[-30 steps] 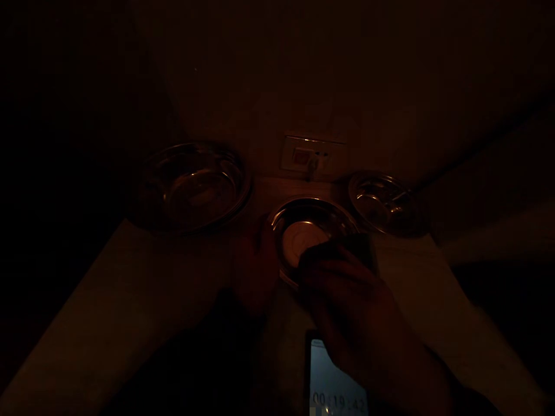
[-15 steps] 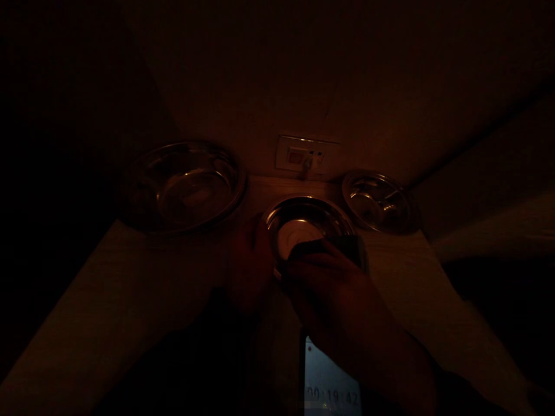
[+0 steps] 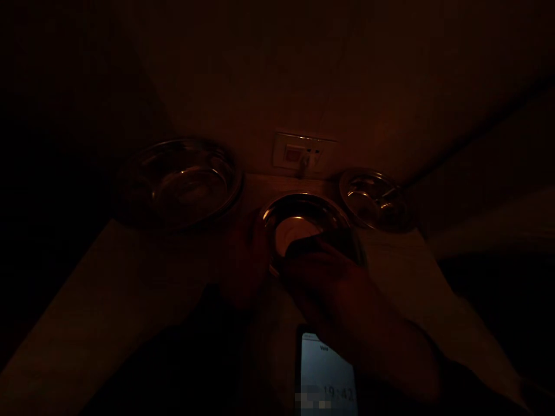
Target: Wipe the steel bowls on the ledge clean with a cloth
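In very dim light, a round, shiny metal bowl [image 3: 306, 202] stands on the wooden table in front of me, its pale bottom partly showing. My left hand [image 3: 243, 260] is at the bowl's left rim, apparently gripping it, though shadow swallows most of its fingers. From the lower right, my right hand [image 3: 329, 283] reaches over the near side of the bowl. Its fingers are closed on a dark, flat pad-like thing [image 3: 342, 240], which covers part of the bowl's inside. What exactly that dark thing is I cannot make out.
A larger metal basin [image 3: 186, 214] sits at the back left. At the back right is a metal plate with compartments [image 3: 373, 202]. Behind them, a socket panel [image 3: 306, 151] is set in the wall. A lit phone [image 3: 327, 370] showing a timer lies near me on the wooden table [image 3: 78, 312].
The view has shifted slightly, and more of the phone's screen shows. Both hands stay at the bowl, with the dark pad-like thing still in the right one.
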A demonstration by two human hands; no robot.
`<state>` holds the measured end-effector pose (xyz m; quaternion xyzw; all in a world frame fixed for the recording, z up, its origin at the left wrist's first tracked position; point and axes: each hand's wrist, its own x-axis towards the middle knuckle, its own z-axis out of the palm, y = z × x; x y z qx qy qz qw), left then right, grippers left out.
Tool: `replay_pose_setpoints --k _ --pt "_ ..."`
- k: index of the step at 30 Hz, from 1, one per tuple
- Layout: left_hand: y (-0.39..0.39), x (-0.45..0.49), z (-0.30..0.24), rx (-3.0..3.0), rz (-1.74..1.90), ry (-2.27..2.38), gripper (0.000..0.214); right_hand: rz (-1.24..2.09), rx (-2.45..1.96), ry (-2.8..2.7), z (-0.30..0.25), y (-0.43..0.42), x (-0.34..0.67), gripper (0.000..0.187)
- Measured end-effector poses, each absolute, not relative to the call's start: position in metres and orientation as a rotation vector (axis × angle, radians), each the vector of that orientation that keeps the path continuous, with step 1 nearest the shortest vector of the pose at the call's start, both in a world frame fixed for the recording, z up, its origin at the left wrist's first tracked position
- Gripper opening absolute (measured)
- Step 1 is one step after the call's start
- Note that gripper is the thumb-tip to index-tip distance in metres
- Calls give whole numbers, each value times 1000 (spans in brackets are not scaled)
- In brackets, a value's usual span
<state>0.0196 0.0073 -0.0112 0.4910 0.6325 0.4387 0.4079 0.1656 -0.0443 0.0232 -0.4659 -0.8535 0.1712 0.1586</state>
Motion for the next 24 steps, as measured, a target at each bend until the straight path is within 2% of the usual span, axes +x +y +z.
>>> replay_pose_setpoints --k 6,12,20,24 --pt "8 18 -11 1289 1111 1572 34 523 -1308 -2470 34 -47 198 16" --pt "10 20 -10 1271 1107 1598 32 577 -1316 -2409 25 -42 169 16" --pt "10 18 -12 1316 1117 1573 33 504 -1357 -2497 36 -46 204 13" --pt "11 21 -8 1305 1090 1642 33 529 -1299 -2450 27 -48 182 15"
